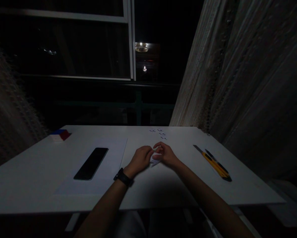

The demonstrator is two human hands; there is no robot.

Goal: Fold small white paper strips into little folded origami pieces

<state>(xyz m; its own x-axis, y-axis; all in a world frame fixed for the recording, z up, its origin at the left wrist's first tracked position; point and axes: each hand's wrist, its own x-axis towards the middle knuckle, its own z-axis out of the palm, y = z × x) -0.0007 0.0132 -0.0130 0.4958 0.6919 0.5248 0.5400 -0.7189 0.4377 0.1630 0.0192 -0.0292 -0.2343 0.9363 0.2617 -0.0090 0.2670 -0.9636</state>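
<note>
Over the middle of the white table (178,185), my two hands meet at a small folded piece of paper (155,162). My left hand (141,158), with a dark watch (123,177) on its wrist, is closed, its fingertips pinching the paper's near-left side. Curled around the other side, my right hand (164,154) has thumb and forefinger on the paper. Pointed corners of the paper stick out below my fingers; the rest is hidden by them. Beyond my hands lie several small paper pieces (160,133) with dark marks.
A phone (91,163) rests on a white sheet (113,162) at the left. Behind it sits a coloured cube (60,135). To the right lie a yellow utility knife (214,165), blade out, and a dark pen (214,158). Curtains (195,66) and a window stand past the table.
</note>
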